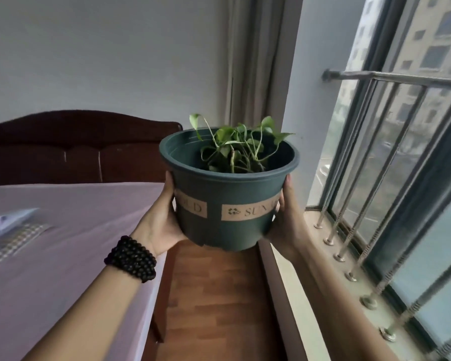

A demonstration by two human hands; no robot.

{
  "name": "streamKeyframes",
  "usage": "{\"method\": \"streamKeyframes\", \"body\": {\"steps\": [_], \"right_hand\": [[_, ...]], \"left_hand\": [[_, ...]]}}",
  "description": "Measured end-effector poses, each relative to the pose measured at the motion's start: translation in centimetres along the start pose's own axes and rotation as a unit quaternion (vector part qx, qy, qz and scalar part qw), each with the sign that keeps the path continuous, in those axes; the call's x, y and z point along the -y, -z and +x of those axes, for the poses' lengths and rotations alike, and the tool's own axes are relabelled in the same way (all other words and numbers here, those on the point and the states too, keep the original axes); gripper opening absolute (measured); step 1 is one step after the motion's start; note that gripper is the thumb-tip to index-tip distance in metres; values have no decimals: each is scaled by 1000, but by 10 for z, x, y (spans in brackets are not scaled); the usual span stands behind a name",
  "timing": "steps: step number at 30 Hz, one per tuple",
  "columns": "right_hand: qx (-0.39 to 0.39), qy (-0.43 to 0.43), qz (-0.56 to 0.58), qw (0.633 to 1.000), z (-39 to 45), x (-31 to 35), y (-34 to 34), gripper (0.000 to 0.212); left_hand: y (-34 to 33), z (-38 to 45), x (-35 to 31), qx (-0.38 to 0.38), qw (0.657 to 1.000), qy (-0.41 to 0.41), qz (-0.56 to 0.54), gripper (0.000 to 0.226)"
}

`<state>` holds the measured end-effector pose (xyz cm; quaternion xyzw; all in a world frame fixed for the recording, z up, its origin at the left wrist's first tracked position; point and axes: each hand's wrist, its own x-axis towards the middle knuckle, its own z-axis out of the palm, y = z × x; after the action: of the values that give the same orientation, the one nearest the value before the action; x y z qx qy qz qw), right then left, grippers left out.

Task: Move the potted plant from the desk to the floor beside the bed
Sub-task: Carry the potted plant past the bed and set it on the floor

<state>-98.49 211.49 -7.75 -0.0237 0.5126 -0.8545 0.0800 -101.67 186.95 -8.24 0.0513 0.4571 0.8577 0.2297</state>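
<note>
The potted plant (227, 194) is a dark green plastic pot with a tan lettered band and a small leafy green vine inside. It is held upright in the air, above the strip of wooden floor (214, 295) between the bed (63, 256) and the window ledge. My left hand (162, 220) grips the pot's left side; a black bead bracelet sits on that wrist. My right hand (287, 217) presses against the pot's right side, partly hidden behind it. The desk is not in view.
The bed has a mauve sheet, a dark wooden headboard (81, 149) and folded cloth (8, 230) at its left. A stone window ledge (310, 295) with a metal railing (375, 165) runs along the right. A curtain (255, 61) hangs in the corner.
</note>
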Motion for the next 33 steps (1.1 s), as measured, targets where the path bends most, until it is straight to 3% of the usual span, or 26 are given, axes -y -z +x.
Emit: {"method": "streamKeyframes", "body": {"steps": [10,21,26,33], "right_hand": [[7,-10,-28,1000,211,38,31,65],[-11,-11,-39,999,428,34,55,75],[-18,-3,-30,999,538,36,54,70],[0,1,-29,1000,664,46,56,72]], "left_hand": [[44,168,-73,-58,998,-15,-13,94],[139,361,-136,-56,998,3,-18,95],[189,461,-182,-45,999,10,-6,82],[238,569,-240,-34,999,20,-4,103]]}}
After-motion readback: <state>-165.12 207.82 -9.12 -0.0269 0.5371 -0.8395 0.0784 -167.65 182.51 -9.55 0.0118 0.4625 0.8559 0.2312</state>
